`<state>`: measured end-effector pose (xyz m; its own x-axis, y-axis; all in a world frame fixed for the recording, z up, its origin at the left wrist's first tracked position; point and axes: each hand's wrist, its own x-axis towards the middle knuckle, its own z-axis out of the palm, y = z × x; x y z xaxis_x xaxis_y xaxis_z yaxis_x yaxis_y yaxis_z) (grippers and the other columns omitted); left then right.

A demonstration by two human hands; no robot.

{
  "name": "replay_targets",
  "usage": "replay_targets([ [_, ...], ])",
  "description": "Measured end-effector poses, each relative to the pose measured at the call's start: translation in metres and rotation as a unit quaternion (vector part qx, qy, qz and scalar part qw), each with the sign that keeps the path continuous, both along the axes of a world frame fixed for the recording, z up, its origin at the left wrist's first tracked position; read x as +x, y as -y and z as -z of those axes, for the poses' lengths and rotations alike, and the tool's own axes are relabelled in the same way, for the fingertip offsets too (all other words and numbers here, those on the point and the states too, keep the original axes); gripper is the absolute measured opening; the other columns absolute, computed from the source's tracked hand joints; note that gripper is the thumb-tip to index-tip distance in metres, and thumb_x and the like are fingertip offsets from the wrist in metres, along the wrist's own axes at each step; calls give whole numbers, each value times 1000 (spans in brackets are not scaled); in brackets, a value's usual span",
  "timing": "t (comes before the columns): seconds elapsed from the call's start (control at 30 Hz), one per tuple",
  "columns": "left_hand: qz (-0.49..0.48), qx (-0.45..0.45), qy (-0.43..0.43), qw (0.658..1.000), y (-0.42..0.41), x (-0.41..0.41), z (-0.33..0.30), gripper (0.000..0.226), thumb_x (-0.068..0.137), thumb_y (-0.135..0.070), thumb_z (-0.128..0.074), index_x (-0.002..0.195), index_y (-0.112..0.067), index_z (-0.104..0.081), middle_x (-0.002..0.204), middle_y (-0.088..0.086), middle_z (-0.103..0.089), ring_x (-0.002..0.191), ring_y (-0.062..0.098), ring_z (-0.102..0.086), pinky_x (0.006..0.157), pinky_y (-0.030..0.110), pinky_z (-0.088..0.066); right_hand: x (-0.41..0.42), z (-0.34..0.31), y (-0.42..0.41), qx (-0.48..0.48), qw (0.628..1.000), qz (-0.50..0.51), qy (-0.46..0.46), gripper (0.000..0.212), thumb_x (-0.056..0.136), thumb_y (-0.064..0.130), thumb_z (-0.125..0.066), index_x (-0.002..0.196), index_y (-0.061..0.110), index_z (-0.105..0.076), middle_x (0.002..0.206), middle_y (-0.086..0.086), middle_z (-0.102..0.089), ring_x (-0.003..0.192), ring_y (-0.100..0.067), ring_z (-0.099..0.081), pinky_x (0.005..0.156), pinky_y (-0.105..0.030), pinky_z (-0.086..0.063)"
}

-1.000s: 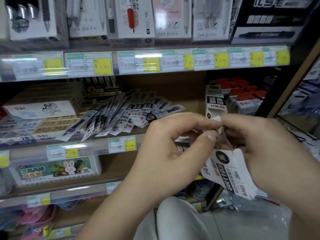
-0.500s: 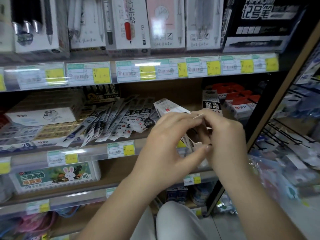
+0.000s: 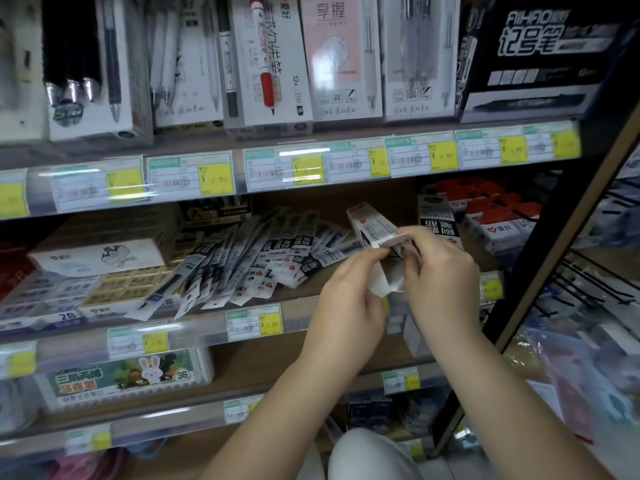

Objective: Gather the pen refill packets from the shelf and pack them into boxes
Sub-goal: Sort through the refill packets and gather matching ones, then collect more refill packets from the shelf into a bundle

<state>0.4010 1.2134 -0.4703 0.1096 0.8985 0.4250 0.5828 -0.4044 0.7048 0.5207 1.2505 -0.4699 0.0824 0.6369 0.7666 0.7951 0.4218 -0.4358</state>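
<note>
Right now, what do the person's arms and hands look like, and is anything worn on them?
Both forearms are bare, with no sleeves in view. The left hand and right hand wear no gloves, and no watch, bracelet or ring shows. The fingers have short, unpainted nails.

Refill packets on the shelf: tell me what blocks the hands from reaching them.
Nothing visible lies between them. The refill packets lie exposed, but both the left hand and right hand are occupied holding a small white box.

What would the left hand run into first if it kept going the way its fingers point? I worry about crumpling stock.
Probably the small box both hands hold; the left hand already pinches its flap.
</note>
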Motion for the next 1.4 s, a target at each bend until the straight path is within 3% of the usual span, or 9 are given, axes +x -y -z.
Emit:
replay_targets([
  [0.23,-10,13,68,998,-16,2,10,63,79,20,-38,126,-16,-60,135,-7,-50,121,-15,-34,104,6,-31,6,7,-7,-80,990,-40,-110,27,79,5,-71,103,16,-67,88,4,-68,80,-14,-65,69,-30,-55],
  [0.47,-15,10,94,995,-23,1,14,56,86,15,-41,126,-20,-59,131,-18,-46,116,-28,-31,106,13,-34,11,10,-10,-258,932,-111,-230,39,82,8,-68,115,27,-60,104,16,-62,106,-10,-58,95,-33,-48],
  [0.67,-12,48,39,998,-25,10,10,61,87,10,-45,139,-23,-43,142,-5,-43,120,-5,-39,94,-4,-23,4,17,-10,-307,874,-155,-344,44,87,4,-59,125,26,-53,114,8,-65,109,-9,-59,97,-41,-49],
  [0.83,-7,31,71,997,-27,8,15,65,93,-1,-47,141,-39,-23,141,-12,-40,122,-11,-33,93,-5,-26,0,16,-4,-321,847,-179,-385,46,89,2,-57,125,29,-51,112,16,-63,107,-1,-58,98,-36,-48],
  [1.0,-7,-14,135,991,-28,10,19,44,94,-9,-48,134,-29,-46,124,-9,-60,110,8,-57,89,21,-48,-3,16,0,-256,911,-142,-291,60,87,-9,-50,134,29,-47,127,16,-56,121,-3,-51,104,-30,-43],
  [1.1,9,-47,236,971,-28,11,17,45,91,0,-50,115,-38,-52,99,-19,-65,92,2,-61,79,19,-51,-5,18,0,-213,946,-110,-219,64,85,-10,-47,138,28,-46,136,10,-53,124,-5,-48,106,-33,-41],
  [1.23,15,-91,320,943,-26,10,20,46,88,5,-55,112,-34,-50,98,-12,-65,87,1,-64,76,21,-52,-8,16,1,-155,972,-94,-148,62,83,-16,-45,130,23,-56,129,9,-56,102,-4,-53,93,-24,-45],
  [1.33,-2,-140,320,937,-24,8,28,44,87,-2,-58,108,-39,-48,76,-13,-63,65,6,-55,65,24,-46,-11,23,-5,-130,983,-87,-97,61,78,-20,-45,123,17,-62,126,4,-60,116,1,-45,102,-27,-43],
  [1.4,-5,-194,330,924,-24,7,34,43,83,-11,-60,107,-45,-48,87,3,-66,71,15,-54,70,32,-48,-13,31,-9,-141,984,-88,-68,61,75,-22,-44,121,14,-64,126,-1,-60,118,1,-41,104,-26,-39],
])
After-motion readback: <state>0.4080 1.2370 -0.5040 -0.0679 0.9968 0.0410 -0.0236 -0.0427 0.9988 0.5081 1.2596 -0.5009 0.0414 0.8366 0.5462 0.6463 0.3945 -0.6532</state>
